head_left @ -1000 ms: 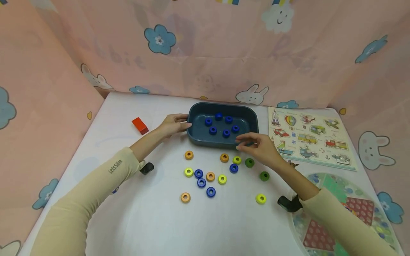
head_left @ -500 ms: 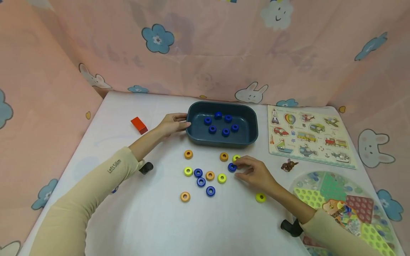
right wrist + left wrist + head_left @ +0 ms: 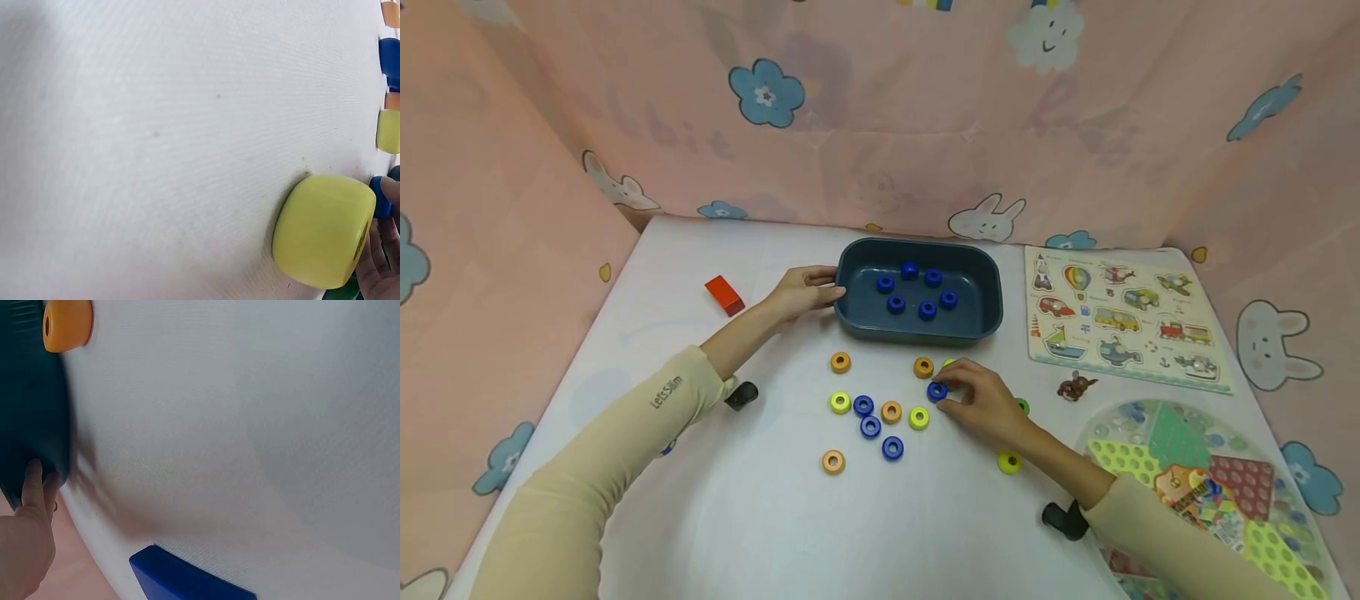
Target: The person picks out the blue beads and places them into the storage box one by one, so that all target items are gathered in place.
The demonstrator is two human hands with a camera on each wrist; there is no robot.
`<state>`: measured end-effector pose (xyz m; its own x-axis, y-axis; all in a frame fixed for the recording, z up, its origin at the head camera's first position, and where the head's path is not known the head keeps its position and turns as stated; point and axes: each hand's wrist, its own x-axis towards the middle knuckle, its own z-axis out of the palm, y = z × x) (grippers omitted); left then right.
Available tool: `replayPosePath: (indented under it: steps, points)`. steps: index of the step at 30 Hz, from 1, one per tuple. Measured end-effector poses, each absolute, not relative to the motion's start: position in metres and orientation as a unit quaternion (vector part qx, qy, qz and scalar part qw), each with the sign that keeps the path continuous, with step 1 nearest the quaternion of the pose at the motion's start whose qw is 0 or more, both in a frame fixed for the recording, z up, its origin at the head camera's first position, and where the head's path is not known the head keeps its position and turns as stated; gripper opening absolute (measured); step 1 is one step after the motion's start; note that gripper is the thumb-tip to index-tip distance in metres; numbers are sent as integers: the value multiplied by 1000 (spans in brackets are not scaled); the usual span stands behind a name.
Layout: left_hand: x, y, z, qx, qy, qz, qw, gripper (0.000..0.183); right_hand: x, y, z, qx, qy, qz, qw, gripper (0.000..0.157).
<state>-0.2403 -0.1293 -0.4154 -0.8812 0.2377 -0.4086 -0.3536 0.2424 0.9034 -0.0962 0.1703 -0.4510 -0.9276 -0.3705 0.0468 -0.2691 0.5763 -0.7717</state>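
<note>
My left hand (image 3: 808, 292) holds the left end of a dark teal plastic tray (image 3: 917, 334), its fingers also visible against the tray wall (image 3: 37, 412) in the left wrist view. Several blue ring-shaped beads (image 3: 927, 310) lie spread inside it. In front of the tray, my right hand (image 3: 988, 404) pinches a blue bead (image 3: 937, 392) between thumb and fingers, at table level. That hand partly covers a yellow bead (image 3: 948, 363) and a green one (image 3: 1022, 406). Around it lie more beads: orange (image 3: 923, 367), yellow (image 3: 919, 418) and blue (image 3: 892, 448).
A red block (image 3: 725, 296) lies left of the tray. To the right are a picture puzzle board (image 3: 1131, 321), a small brown animal figure (image 3: 1077, 387) and a round game board (image 3: 1150, 433). Pink printed cloth (image 3: 850, 167) rises behind the white table (image 3: 790, 533).
My right hand has come down from the tray's front right rim to the loose beads and taken hold of a blue one, shifting it slightly left. The left hand has stayed on the tray.
</note>
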Motion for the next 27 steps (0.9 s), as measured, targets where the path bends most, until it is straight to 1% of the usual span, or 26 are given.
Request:
replayPosePath:
  steps: [8, 15, 19, 22, 27]
  points:
    - [-239, -130, -413, -40, 755, 608, 241, 57, -95, 171, -448, -182, 884, -428, 53, 29]
    - [-239, -129, -414, -44, 754, 610, 239, 57, -106, 175, -424, -196, 862, -467, 22, 29]
    - [-239, -129, -414, -40, 749, 616, 240, 56, -123, 172, -401, -209, 856, -474, 3, 28]
    - [-239, -129, -414, -39, 747, 618, 241, 56, -144, 169, -388, -211, 862, -461, -15, 27]
    - [-237, -129, -413, -36, 744, 620, 246, 57, -185, 164, -384, -199, 875, -440, -36, 28]
